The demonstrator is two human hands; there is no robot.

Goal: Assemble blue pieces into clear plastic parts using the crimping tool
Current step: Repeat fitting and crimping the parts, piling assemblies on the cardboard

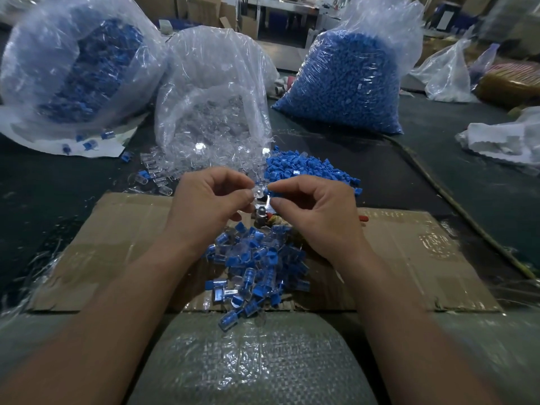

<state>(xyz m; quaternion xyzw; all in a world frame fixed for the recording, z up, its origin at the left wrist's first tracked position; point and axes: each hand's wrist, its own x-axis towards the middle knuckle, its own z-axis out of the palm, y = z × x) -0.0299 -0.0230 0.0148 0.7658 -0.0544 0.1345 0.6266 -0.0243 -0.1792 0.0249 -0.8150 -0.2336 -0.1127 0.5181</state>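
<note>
Clear part (259, 192) pinched between left grip (208, 201) and right grip (316, 213).

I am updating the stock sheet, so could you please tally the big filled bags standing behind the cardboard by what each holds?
Bag of blue pieces: 1
Bag of clear plastic parts: 1
Bag of blue-and-clear parts: 1
Total: 3
</note>
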